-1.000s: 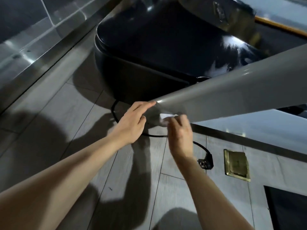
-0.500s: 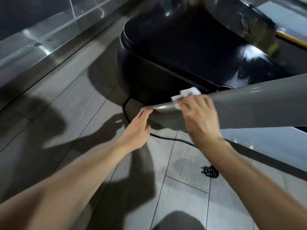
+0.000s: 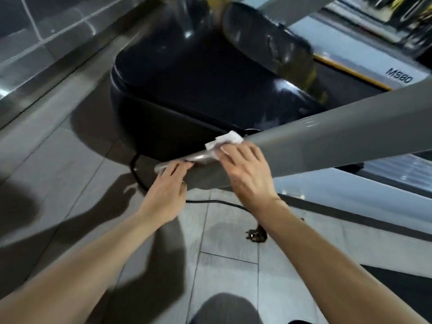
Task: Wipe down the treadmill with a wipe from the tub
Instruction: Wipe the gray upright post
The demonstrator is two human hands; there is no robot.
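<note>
A grey treadmill upright [image 3: 327, 141] slants across the view from upper right down to its lower end at the centre. My right hand [image 3: 247, 171] lies flat on it and presses a white wipe [image 3: 224, 141] against its upper edge; part of the wipe sticks out past my fingertips. My left hand [image 3: 167, 192] touches the lower tip of the upright with straight fingers. Behind the upright sits the glossy black motor cover [image 3: 194, 90] of the treadmill. The tub is not in view.
A black power cord [image 3: 210, 202] runs over the grey tiled floor to an unplugged plug [image 3: 256, 235]. A metal rail and glass wall [image 3: 46, 54] run along the left. The treadmill deck side with a yellow stripe [image 3: 346, 69] lies at upper right.
My right hand with the wipe moved from under the upright's lower end up onto its top face. My left hand stayed at the tip. The camera shifted.
</note>
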